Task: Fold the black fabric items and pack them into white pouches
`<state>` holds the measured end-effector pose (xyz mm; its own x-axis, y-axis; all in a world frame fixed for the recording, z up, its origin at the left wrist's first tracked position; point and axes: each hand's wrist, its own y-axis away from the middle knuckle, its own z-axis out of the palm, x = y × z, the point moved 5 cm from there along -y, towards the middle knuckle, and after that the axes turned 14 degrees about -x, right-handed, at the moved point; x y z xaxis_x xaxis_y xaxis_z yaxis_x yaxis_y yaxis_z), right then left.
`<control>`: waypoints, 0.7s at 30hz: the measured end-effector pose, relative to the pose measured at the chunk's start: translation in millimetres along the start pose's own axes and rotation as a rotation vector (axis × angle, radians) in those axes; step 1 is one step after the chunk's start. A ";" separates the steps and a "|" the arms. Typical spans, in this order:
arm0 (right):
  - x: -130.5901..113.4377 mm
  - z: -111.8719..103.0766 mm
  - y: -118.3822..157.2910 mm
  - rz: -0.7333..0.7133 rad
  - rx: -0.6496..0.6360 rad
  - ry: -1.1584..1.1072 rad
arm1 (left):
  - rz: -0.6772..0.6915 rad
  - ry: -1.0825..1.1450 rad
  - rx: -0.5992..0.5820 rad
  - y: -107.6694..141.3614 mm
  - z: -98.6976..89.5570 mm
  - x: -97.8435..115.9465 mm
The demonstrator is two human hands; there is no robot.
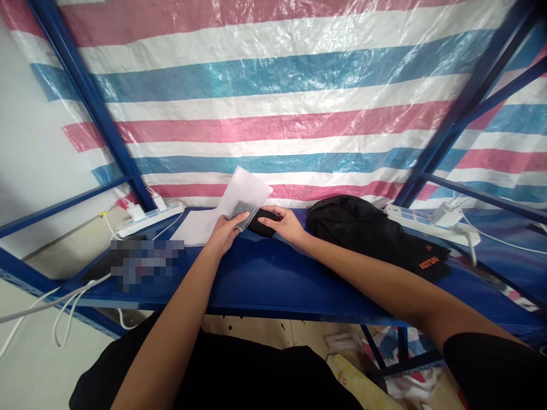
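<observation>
My left hand [228, 229] is closed on a white paper [245, 191], raised and tilted above the blue shelf, with the thumb on top. A grey patch shows on the paper beside the thumb; I cannot tell whether it is a shadow or a separate piece. My right hand [286, 223] pinches a flat, black, rectangular thing [261, 223] between thumb and fingers. It is right against the paper's lower right edge, and its kind does not show. More white paper [194, 226] lies on the shelf to the left, beneath and behind the held paper.
On the blue metal shelf [265, 279], a black cloth garment or bag [363, 228] with orange lettering lies at right. Power strips [151, 218] with plugs and white cables stand at both ends. A blurred patch covers something at left. Striped plastic sheeting [273, 85] hangs behind, between blue posts.
</observation>
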<state>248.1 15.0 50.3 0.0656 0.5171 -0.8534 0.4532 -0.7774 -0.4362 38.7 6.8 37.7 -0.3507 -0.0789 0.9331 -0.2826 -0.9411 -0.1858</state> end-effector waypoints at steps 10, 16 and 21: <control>-12.2 -7.1 -0.7 -0.125 0.007 0.170 | -0.051 -0.130 -0.055 6.4 4.7 2.4; 2.4 -9.7 0.4 0.006 0.303 -0.115 | -0.026 0.073 0.092 -1.8 -1.7 -4.6; 4.9 6.1 -0.8 0.136 0.143 -0.433 | 0.013 0.058 0.141 1.3 5.7 -4.9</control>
<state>242.7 15.9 44.8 -0.2741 0.2339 -0.9328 0.3370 -0.8851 -0.3210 45.2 4.1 34.6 -0.4058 -0.0765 0.9107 -0.1511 -0.9772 -0.1494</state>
